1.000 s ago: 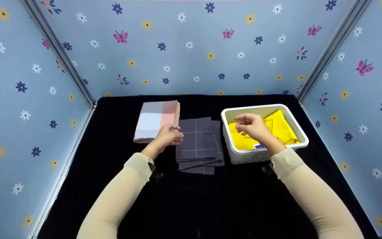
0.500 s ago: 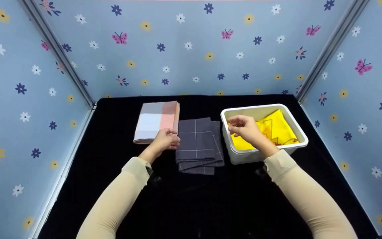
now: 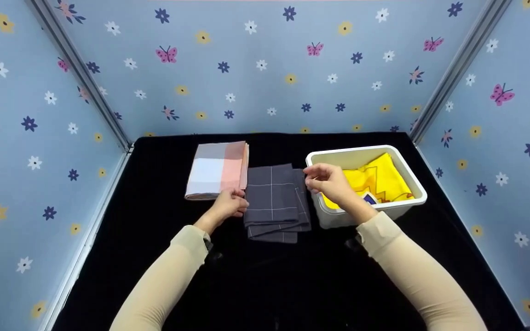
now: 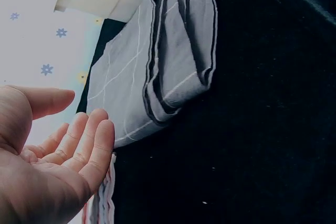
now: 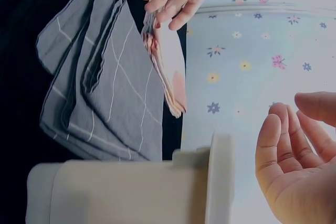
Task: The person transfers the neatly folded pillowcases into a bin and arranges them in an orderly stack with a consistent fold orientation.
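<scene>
A folded dark grey cloth (image 3: 272, 193) with thin white check lines lies mid-table, its layers slightly fanned. My left hand (image 3: 226, 207) hovers at its left edge, fingers loosely bent with nothing in them; the left wrist view shows the palm and a gap below the thumb. Just beyond that hand is a folded pink, white and grey checked cloth (image 3: 212, 168). My right hand (image 3: 331, 184) is over the left rim of a white plastic bin (image 3: 327, 218), also holding nothing, fingers relaxed. Inside the bin lies yellow fabric (image 3: 391, 177) with a dark blue and white patch, partly hidden by my right wrist.
A black cloth (image 3: 265, 285) covers the table. Pale blue panels (image 3: 265, 69) with flowers and butterflies enclose the back and both sides, joined by grey metal posts (image 3: 81, 69). The bin stands close to the grey cloth's right side.
My right hand has moved left from above the yellow fabric to the bin's left rim. My left hand has shifted slightly toward me, off the pink checked cloth's near corner. The cloths stay put.
</scene>
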Demonstrator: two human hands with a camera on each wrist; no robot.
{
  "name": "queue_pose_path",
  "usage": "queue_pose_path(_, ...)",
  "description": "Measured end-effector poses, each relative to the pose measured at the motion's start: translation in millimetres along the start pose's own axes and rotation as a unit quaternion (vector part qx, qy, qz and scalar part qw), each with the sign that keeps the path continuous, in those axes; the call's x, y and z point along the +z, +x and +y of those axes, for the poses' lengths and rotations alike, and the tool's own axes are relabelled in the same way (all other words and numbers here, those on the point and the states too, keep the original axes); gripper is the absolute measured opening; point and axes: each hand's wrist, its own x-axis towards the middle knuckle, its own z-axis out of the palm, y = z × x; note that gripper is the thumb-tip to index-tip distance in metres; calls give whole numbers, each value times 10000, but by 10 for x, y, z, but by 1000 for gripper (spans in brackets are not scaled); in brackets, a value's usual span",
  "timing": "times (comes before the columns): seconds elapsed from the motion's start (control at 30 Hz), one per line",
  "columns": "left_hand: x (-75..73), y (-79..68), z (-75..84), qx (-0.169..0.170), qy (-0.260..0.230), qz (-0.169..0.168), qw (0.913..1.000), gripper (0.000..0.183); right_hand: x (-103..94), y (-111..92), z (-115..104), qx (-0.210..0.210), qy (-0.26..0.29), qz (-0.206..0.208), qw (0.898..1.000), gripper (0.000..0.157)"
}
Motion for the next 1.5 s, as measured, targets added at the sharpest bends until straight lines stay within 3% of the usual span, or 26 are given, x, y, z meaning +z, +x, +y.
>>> queue_pose_path(0.23, 33, 6, -84, -27, 90, 97, 9999, 41, 151, -44, -8, -207, 3, -94, 9997, 30)
queue_pose_path(0.63, 115, 23, -173, -35, 697, 410, 9967, 44, 403, -128, 23, -366, -280, -314, 9984, 40)
queue_pose_path(1.03, 171, 48, -203, -199, 461, 557, 9972, 54, 613, -187, 212, -312, -257, -307, 9987, 43)
queue_pose_path(1.27, 205, 55, -210, -368, 124, 633, 9972, 64, 654, -218, 390, -123, -581, -313, 9977, 46)
queue_pose_path(1.5, 247, 62, -236, -476, 135, 731, 9961, 66, 673, -245, 602, -79, -846, -130, 9963, 46)
